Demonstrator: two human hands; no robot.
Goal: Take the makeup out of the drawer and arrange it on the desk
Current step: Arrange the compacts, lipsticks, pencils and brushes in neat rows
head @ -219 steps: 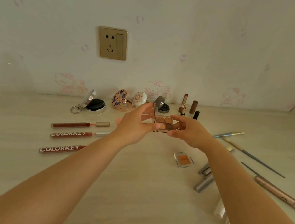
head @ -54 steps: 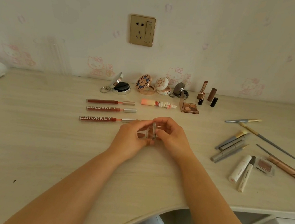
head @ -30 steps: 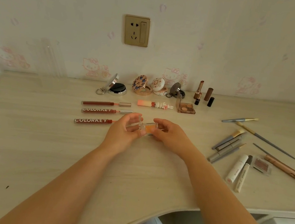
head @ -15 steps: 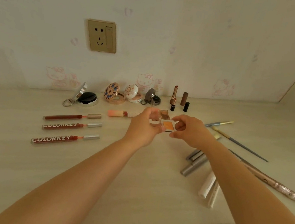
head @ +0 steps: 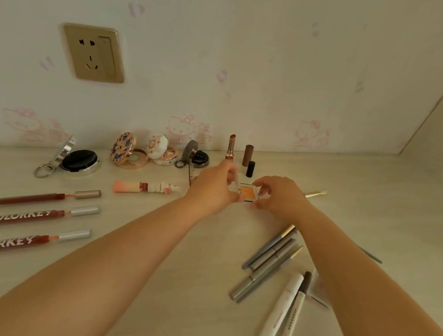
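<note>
Holding item: small orange blush compact (head: 247,193), lid open, is being pinched between left hand (head: 213,188) and right hand (head: 278,197), each gripping one side. Compact is sitting level between the fingertips, low over the desk (head: 197,292), just in front of the lipsticks (head: 231,147).

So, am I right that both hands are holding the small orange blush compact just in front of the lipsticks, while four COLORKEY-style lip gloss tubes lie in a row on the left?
Nearly: the head view shows three lip gloss tubes, not four. The rest stands: the left hand and right hand both hold the orange blush compact in front of the lipsticks.
</note>
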